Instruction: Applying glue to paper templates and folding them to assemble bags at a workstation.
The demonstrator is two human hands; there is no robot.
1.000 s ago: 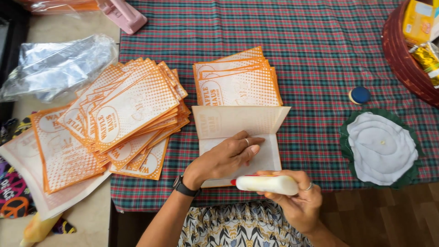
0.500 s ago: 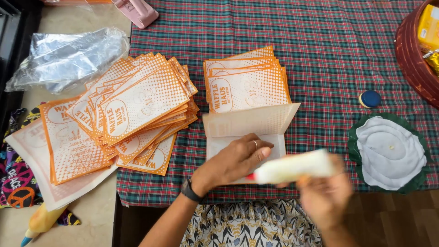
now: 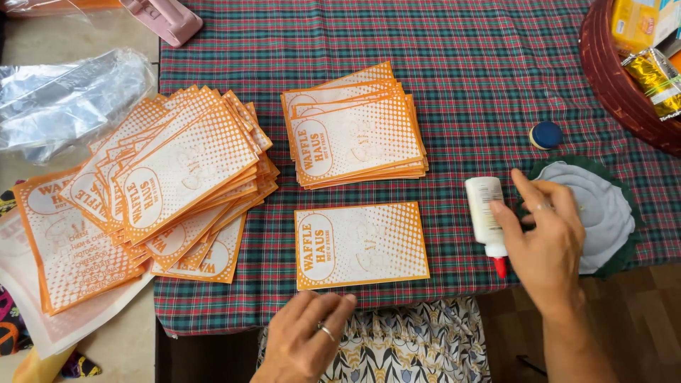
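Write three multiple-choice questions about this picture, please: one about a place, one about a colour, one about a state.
1. Where does the glue bottle lie?
A. On the neat stack
B. Beside the right hand
C. In the basket

2. What colour is the loose round cap?
A. Blue
B. Yellow
C. White

3. How is the single paper bag near the table edge?
A. Crumpled
B. Torn in half
C. Flat, printed side up

Answers: 1 B, it lies on the plaid cloth at the fingers. 2 A, it is blue. 3 C, its orange print faces up.
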